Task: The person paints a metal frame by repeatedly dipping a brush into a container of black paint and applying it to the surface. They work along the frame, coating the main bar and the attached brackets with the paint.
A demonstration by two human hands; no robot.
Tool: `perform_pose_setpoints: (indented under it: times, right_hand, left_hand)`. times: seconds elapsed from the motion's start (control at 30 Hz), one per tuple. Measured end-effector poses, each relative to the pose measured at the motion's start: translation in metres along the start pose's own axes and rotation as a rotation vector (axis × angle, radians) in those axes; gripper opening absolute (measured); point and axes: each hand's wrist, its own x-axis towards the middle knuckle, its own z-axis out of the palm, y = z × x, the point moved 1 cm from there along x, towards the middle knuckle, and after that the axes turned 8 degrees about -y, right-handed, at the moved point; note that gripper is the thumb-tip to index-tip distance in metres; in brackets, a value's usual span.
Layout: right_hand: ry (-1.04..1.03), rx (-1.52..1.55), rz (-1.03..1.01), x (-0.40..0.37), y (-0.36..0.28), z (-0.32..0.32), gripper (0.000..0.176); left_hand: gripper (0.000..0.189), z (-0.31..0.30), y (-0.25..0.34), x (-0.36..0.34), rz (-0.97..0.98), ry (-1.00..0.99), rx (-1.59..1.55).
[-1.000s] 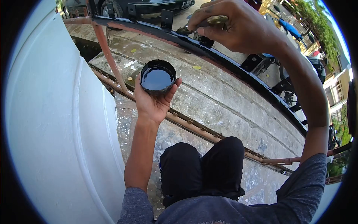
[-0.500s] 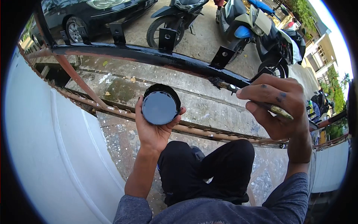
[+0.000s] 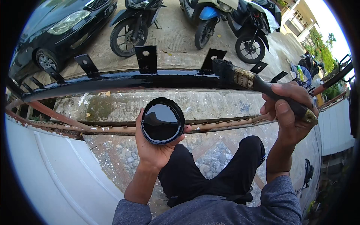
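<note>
My left hand (image 3: 155, 152) is wrapped round a paint can (image 3: 163, 120) of glossy black paint, its opening facing up at me. In my right hand (image 3: 290, 110) a paintbrush (image 3: 245, 78) is gripped by its dark handle, bristles pointing left. Those black-coated bristles touch a metal rail (image 3: 123, 80) close to an upright bracket tab (image 3: 212, 60) with a hole. Wet-looking black paint covers the rail, with reddish-brown showing along its lower side. Another holed bracket tab (image 3: 146, 59) stands farther left on the rail.
Beyond the rail are a dark car (image 3: 63, 30), a black motorcycle (image 3: 129, 32) and other motorbikes. A brown lower bar (image 3: 108, 129) runs below the rail, with a white curved panel (image 3: 48, 168) at left. Paint specks dot the tiled floor (image 3: 123, 153).
My view has shifted and the rail now looks more level. The brush has moved from the rail's underside up onto its face beside a bracket tab. My left hand still holds the can.
</note>
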Motion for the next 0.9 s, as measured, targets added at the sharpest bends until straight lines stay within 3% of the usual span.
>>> perform_pose_setpoints:
  times: [0.17, 0.47, 0.7, 0.9]
  right_hand:
    - [0.269, 0.067, 0.220, -0.065, 0.018, -0.070, 0.024]
    - [0.426, 0.268, 0.359, -0.181, 0.084, -0.197, 0.015]
    - [0.483, 0.152, 0.402, -0.223, 0.124, -0.291, 0.014]
    - [0.463, 0.253, 0.320, -0.219, 0.180, -0.345, 0.021]
  left_hand:
    - [0.079, 0.004, -0.059, 0.027, -0.110, -0.053, -0.066]
    - [0.074, 0.020, -0.171, 0.050, -0.196, -0.086, -0.026]
    - [0.071, 0.030, -0.263, 0.069, -0.230, -0.054, -0.050]
    - [0.071, 0.034, -0.336, 0.085, -0.256, -0.054, -0.016]
